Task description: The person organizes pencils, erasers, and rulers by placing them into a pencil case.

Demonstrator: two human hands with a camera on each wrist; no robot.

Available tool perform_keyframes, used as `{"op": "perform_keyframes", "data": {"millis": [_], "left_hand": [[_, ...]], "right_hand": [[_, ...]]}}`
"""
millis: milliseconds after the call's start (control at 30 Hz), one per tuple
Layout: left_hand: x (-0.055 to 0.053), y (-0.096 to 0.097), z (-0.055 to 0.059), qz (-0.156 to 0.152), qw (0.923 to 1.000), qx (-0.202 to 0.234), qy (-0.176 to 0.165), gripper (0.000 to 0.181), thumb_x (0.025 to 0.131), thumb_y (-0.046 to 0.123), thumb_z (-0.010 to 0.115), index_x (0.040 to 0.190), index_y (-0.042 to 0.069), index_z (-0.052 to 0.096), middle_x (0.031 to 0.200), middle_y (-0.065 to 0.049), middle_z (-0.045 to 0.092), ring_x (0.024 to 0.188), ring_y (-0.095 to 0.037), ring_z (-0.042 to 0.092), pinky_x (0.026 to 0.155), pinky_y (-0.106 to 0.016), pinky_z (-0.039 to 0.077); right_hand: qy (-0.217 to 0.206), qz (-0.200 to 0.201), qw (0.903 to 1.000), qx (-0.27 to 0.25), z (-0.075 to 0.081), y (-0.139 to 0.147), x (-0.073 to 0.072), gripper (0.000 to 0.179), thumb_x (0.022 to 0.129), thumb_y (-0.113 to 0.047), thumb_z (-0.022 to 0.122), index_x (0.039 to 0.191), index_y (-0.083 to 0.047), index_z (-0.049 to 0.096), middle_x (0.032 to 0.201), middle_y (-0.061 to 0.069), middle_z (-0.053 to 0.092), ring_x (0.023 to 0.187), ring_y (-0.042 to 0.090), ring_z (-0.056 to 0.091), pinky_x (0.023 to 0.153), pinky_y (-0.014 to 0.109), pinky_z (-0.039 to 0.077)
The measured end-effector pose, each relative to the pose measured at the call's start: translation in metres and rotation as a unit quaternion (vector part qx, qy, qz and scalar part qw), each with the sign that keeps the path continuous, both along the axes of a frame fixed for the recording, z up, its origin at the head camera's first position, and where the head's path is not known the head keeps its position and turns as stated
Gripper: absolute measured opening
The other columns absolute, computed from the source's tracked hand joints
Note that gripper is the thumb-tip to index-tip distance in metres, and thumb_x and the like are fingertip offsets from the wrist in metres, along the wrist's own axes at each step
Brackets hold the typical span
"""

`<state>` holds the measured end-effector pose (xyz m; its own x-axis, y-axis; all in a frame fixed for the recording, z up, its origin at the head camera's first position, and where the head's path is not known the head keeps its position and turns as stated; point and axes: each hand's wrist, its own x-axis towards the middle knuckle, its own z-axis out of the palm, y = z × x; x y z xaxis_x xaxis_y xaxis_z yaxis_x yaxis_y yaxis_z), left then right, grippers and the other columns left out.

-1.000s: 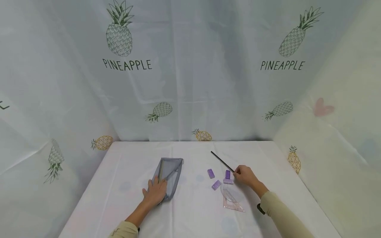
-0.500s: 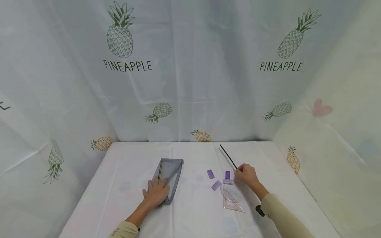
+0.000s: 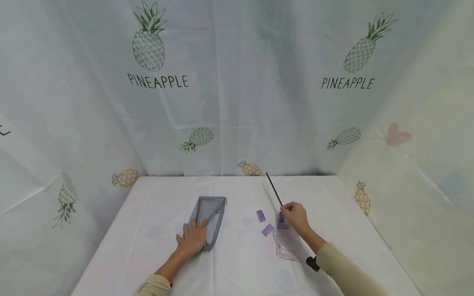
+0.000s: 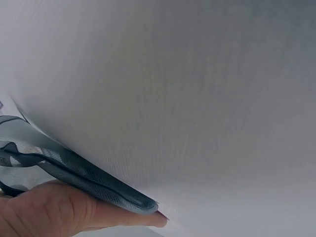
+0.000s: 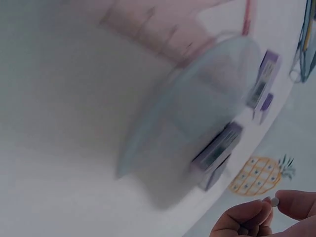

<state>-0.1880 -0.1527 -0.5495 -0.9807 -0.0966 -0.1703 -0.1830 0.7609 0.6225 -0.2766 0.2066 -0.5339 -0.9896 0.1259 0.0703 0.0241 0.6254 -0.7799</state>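
My left hand [image 3: 192, 238] rests with spread fingers on a grey mesh pencil case [image 3: 214, 204], which lies flat with a few slim pencils [image 3: 199, 210] showing at its left side. In the left wrist view, the thumb [image 4: 123, 213] lies along the case's edge. Pinched between thumb and fingers of my right hand [image 3: 298, 218] is a thin black pencil [image 3: 274, 189], raised above the table and pointing away to the back left. Its pale round end [image 5: 275, 201] pokes out between the fingertips. Below this hand lie purple block-shaped erasers [image 3: 261, 216], partly covered by it.
A clear rounded protractor [image 3: 279, 240] overlaps a pinkish set square [image 3: 286, 256] on the table [image 3: 244, 267], in front of the erasers. Pineapple-printed cloth [image 3: 252, 102] hangs behind the table and along both sides.
My right hand has lifted the pencil off the table, its tip swinging up, and has then moved left over the erasers. The left hand stays on the pencil case.
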Motion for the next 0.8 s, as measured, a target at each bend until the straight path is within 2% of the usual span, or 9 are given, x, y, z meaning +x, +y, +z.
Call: {"op": "perform_keyframes", "data": {"millis": [167,267,467,600,800], "left_hand": [[0.0,-0.003,0.004,-0.002,1.0,0.007,-0.006,0.052,0.104,0.029,0.025,0.149,0.008,0.044,0.159,-0.03,0.022,0.144,-0.058,0.011,0.102,-0.084,0.006],[-0.001,-0.004,0.007,-0.003,0.9999,0.011,-0.006,0.054,0.104,0.03,0.025,0.145,0.002,0.046,0.158,-0.031,0.023,0.143,-0.058,0.012,0.102,-0.084,0.006],[-0.003,-0.002,0.006,0.011,0.9996,0.024,-0.003,0.058,0.104,0.032,0.028,0.143,-0.008,0.043,0.157,-0.032,0.024,0.143,-0.057,0.012,0.103,-0.084,0.005],[-0.003,-0.002,0.006,0.029,0.9988,0.039,-0.003,0.062,0.104,0.034,0.029,0.146,-0.01,0.037,0.157,-0.031,0.023,0.144,-0.056,0.01,0.105,-0.082,0.003],[-0.003,-0.002,0.007,0.031,0.9988,0.037,-0.005,0.06,0.104,0.034,0.029,0.144,-0.009,0.04,0.158,-0.03,0.022,0.145,-0.056,0.009,0.105,-0.081,0.002]], "right_hand": [[-0.014,0.014,0.9992,-0.035,0.004,-0.026,0.012,0.019,0.088,-0.016,0.068,0.088,0.003,0.069,0.076,0.008,0.066,0.062,0.012,0.055,0.054,0.024,0.045],[-0.034,0.025,0.9976,-0.055,0.007,-0.04,0.021,0.019,0.087,-0.016,0.068,0.087,0.002,0.069,0.075,0.007,0.064,0.063,0.013,0.053,0.053,0.024,0.044],[-0.058,0.046,0.9956,-0.056,0.009,-0.058,0.035,0.015,0.087,-0.016,0.067,0.087,0.0,0.069,0.077,0.005,0.064,0.068,0.015,0.055,0.058,0.026,0.045],[-0.056,0.051,0.995,-0.065,0.009,-0.066,0.042,0.014,0.087,-0.014,0.068,0.088,0.0,0.069,0.077,0.005,0.064,0.066,0.015,0.055,0.057,0.026,0.046],[-0.032,0.069,0.995,-0.065,0.004,-0.079,0.049,0.014,0.086,-0.013,0.071,0.086,0.0,0.068,0.073,0.004,0.062,0.063,0.012,0.053,0.053,0.025,0.044]]}}
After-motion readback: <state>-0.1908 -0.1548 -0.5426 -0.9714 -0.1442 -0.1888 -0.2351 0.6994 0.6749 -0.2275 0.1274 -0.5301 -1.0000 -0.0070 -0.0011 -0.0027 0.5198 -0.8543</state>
